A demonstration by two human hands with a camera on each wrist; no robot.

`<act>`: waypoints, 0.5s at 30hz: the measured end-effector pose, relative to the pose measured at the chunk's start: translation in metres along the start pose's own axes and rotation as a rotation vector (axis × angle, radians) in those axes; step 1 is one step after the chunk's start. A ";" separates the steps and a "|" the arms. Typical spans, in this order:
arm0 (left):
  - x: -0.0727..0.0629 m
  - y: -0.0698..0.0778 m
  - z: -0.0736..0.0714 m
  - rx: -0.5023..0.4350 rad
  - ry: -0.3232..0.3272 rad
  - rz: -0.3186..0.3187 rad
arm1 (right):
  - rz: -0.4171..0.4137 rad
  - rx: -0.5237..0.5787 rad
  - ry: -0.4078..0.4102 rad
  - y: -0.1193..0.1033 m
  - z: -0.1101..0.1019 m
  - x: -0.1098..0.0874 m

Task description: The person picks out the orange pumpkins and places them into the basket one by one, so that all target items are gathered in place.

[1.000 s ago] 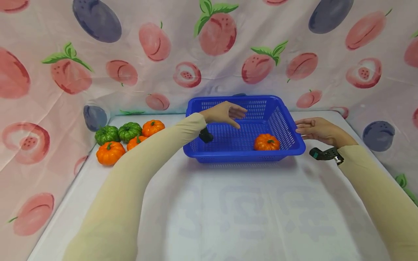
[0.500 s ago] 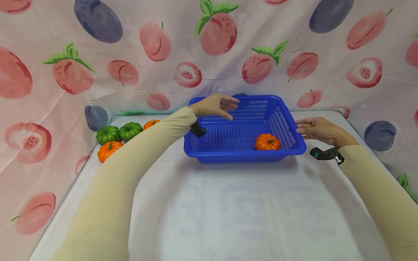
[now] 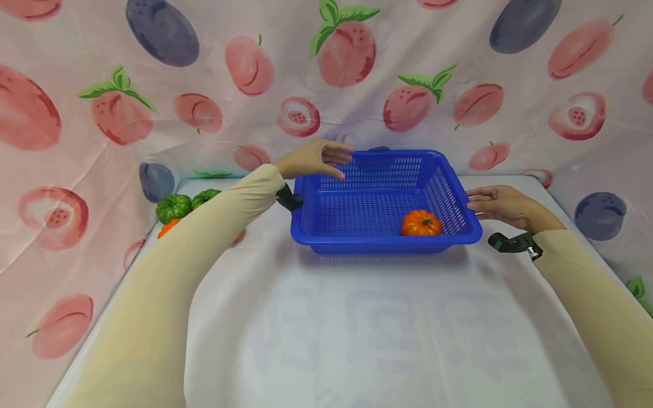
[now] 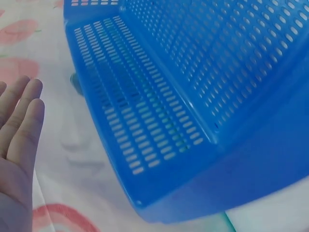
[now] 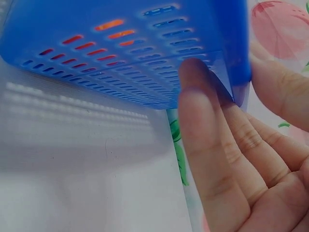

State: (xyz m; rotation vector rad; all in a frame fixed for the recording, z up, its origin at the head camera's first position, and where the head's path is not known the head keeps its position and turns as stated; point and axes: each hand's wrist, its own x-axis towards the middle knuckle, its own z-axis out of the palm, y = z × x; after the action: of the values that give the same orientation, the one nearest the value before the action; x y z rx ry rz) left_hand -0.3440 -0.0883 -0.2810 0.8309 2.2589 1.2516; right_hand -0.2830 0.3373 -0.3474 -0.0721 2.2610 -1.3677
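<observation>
A blue plastic basket (image 3: 385,241) with slotted walls stands on the table, an orange mini pumpkin (image 3: 421,223) lying in its front right corner. Over the basket's back left rim is my left hand (image 3: 312,158), fingers extended, holding nothing; in the left wrist view its fingers (image 4: 24,130) are apart from the basket wall. My right hand (image 3: 507,209) is at the basket's right side. The right wrist view shows the rim between its fingers (image 5: 198,130), which lie under the rim, and another digit on the outside.
Left of the basket are two green mini pumpkins (image 3: 173,209) and orange ones (image 3: 168,226), mostly hidden by my left sleeve (image 3: 168,272). A fruit-print cloth (image 3: 357,102) hangs behind and beside the white table (image 3: 306,340).
My left hand has moved left and slightly up, from over the basket's middle to its back left rim. The sleeve covers more pumpkins. My right hand stays at the rim.
</observation>
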 end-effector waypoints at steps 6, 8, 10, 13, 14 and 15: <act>-0.011 -0.005 -0.011 -0.027 0.046 0.004 | -0.006 -0.008 0.003 -0.002 0.000 0.001; -0.014 -0.006 -0.014 -0.029 0.064 0.011 | -0.007 -0.019 0.005 -0.002 0.000 0.001; -0.017 -0.007 -0.017 -0.029 0.079 0.018 | -0.007 -0.037 0.009 -0.002 0.000 0.000; -0.023 -0.010 -0.022 -0.036 0.104 0.020 | -0.010 -0.045 0.008 -0.001 0.000 -0.002; -0.025 -0.011 -0.023 -0.042 0.109 0.019 | -0.015 -0.043 0.004 -0.001 0.001 -0.003; -0.027 -0.012 -0.024 -0.052 0.117 0.017 | -0.017 -0.044 0.002 -0.001 0.001 -0.003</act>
State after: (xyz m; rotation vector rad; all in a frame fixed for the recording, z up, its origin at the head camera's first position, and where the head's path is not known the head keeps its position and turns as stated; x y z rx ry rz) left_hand -0.3424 -0.1265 -0.2771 0.7788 2.3032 1.3938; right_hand -0.2797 0.3369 -0.3462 -0.1045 2.2976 -1.3267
